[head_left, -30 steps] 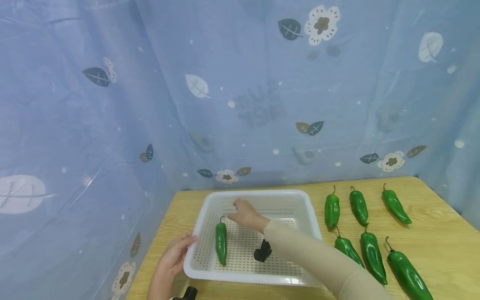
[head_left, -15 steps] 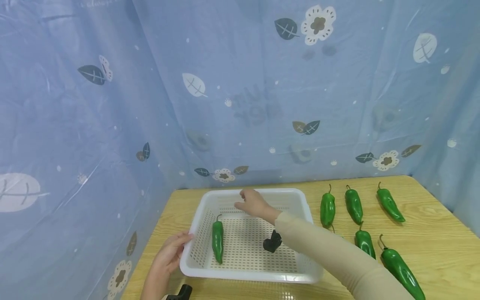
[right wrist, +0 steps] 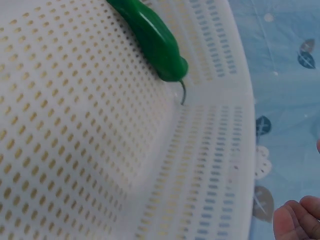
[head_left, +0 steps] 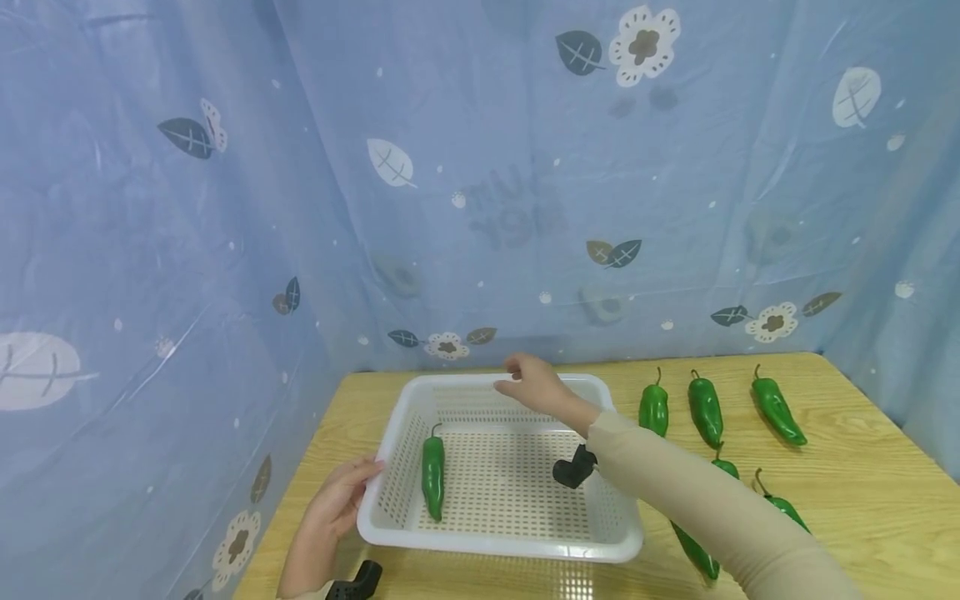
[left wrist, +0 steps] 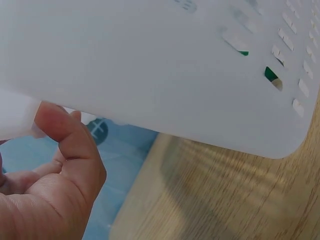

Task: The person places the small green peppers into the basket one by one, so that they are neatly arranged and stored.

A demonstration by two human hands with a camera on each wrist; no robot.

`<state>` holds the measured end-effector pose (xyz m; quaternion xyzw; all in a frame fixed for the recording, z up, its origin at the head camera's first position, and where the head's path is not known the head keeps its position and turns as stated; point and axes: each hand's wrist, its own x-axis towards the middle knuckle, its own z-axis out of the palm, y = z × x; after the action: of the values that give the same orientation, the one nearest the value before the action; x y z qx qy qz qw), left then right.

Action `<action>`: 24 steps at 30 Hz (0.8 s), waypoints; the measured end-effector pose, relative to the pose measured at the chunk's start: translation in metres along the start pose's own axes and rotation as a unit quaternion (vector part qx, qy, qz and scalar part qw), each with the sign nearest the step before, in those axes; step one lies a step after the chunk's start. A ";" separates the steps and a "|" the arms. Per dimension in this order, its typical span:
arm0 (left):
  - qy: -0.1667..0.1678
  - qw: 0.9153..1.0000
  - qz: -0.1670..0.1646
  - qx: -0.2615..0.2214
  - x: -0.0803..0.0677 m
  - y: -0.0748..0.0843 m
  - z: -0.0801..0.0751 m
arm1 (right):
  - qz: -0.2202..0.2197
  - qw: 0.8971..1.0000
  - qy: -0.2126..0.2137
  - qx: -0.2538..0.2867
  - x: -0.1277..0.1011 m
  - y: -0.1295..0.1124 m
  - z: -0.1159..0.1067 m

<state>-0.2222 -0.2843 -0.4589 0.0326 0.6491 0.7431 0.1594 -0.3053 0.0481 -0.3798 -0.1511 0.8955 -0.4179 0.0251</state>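
A white perforated plastic basket (head_left: 495, 546) lies on the table, with one green chili pepper (head_left: 432, 477) along the left side of its floor. At the basket's left rim, my left hand (head_left: 341, 496) grips the edge; the left wrist view shows the thumb on the basket's rim (left wrist: 150, 65). My right hand (head_left: 536, 387) hovers over the far rim with loosely bent fingers and nothing in them. Its fingertips (right wrist: 295, 220) appear at the lower right of the right wrist view, away from the pepper (right wrist: 155, 42).
Several green chili peppers (head_left: 706, 408) lie on the wooden table (head_left: 847, 500) right of the basket, some partly covered by the right sleeve (head_left: 697, 500). A blue patterned curtain (head_left: 487, 167) hangs behind and at the left.
My right hand has drawn away from the pepper in the basket, moving right and back toward the far rim. My left hand keeps its grip on the basket.
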 end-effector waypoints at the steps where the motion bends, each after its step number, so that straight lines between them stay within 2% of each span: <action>1: 0.003 1.000 0.000 0.001 0.000 0.000 0.000 | 0.001 1.000 0.000 0.001 -0.001 0.001 -0.004; 10: 0.008 1.000 -0.006 0.004 0.001 0.000 0.001 | -0.003 0.999 0.014 0.042 -0.015 0.025 -0.041; 16: 0.002 1.000 0.000 0.007 0.001 -0.001 0.002 | -0.003 0.998 0.043 0.046 -0.033 0.044 -0.065; 24: -0.009 1.000 0.011 0.000 0.000 0.000 0.000 | 0.015 0.997 0.057 0.046 -0.057 0.067 -0.096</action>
<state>-0.2227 -0.2842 -0.4590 0.0464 0.6471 0.7445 0.1574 -0.2844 0.1761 -0.3724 -0.1119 0.8777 -0.4658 -0.0127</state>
